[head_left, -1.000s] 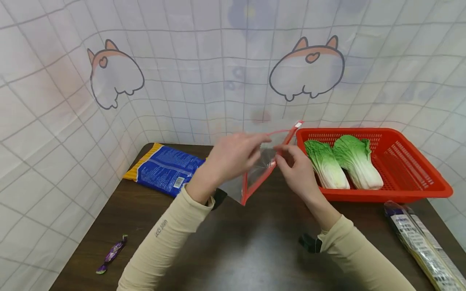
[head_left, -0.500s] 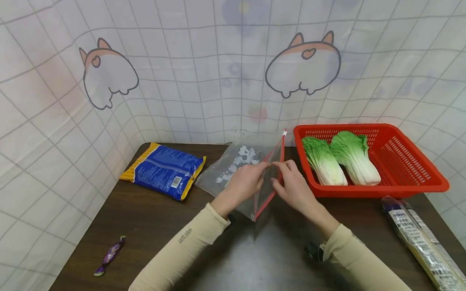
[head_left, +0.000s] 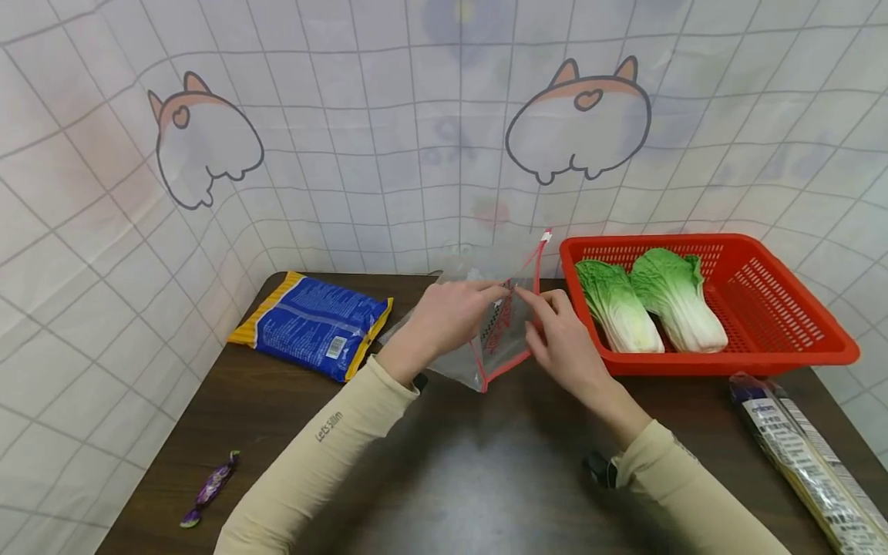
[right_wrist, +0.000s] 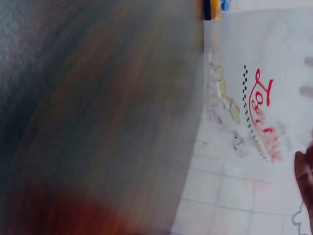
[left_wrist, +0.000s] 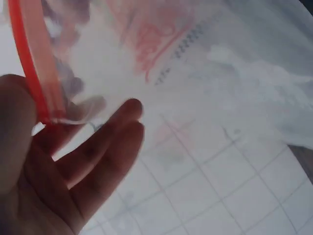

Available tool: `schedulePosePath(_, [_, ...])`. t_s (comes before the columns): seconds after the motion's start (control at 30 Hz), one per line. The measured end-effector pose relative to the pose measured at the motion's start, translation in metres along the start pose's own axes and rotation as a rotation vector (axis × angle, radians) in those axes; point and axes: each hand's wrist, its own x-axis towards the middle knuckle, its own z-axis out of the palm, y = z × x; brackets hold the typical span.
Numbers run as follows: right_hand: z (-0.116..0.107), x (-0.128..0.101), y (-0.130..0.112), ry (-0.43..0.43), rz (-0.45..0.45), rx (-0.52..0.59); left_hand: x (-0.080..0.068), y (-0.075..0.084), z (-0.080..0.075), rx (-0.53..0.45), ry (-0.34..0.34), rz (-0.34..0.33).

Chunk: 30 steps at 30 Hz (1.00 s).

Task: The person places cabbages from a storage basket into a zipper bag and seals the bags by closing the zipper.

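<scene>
A clear zip bag [head_left: 454, 366] with red zip edges hangs between both hands, its mouth spread and facing the person. My left hand [head_left: 447, 320] pinches one zip edge; in the left wrist view, the thumb and a finger hold the red strip [left_wrist: 32, 63] while two other fingers [left_wrist: 110, 161] stay free. On the other side of the mouth, my right hand [head_left: 565, 347] has its thumb and fingers bent at the opposite zip edge. Only its fingertips [right_wrist: 304, 171] show at the border of the right wrist view, beside red lettering [right_wrist: 264, 103] on the bag.
A red basket [head_left: 798, 359] holding two napa cabbages [head_left: 683, 308] stands at the back right. Left of the bag lies a blue and yellow packet [head_left: 312, 324]. A purple wrapped candy [head_left: 211, 486] lies front left, a long clear-wrapped package [head_left: 805, 462] at the right edge.
Both hands first came down with the bag and drew close together, then rose slightly. The bag's mouth now gapes wider, showing red print inside. The basket and packets stay put.
</scene>
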Motion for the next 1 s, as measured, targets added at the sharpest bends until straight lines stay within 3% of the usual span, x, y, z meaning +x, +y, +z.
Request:
schedulePosePath(0.03, [0.000,0.001,0.001,0.011,-0.019,-0.005,0.000,0.000,0.001,0.007,-0.022,0.017])
schedulePosePath(0.1, [-0.001,0.001,0.001,0.011,-0.019,-0.047,0.001,-0.002,0.003,0.047,0.007,-0.005])
schedulePosePath(0.27, [-0.008,0.002,-0.001,-0.069,0.123,-0.190,0.000,-0.012,0.004,0.073,0.235,-0.201])
schedulePosePath(0.33, [-0.010,0.003,-0.002,-0.074,0.164,-0.203,-0.001,-0.013,0.003,0.044,0.272,-0.237])
schedulePosePath(0.5, [-0.010,0.004,-0.003,-0.002,0.194,-0.186,-0.006,-0.008,0.001,-0.038,0.290,-0.311])
schedulePosePath(0.63, [-0.007,0.004,-0.004,0.041,0.225,-0.157,-0.014,-0.002,0.004,-0.175,0.384,-0.377])
schedulePosePath(0.73, [-0.006,0.004,-0.004,0.049,0.239,-0.128,-0.022,0.001,0.011,-0.333,0.424,-0.352])
schedulePosePath(0.87, [-0.006,0.004,-0.005,0.043,0.257,-0.084,-0.033,0.005,0.020,-0.521,0.356,-0.256])
schedulePosePath(1.0, [-0.008,0.004,-0.003,0.005,0.273,-0.029,-0.043,0.007,0.028,-0.621,0.314,-0.205])
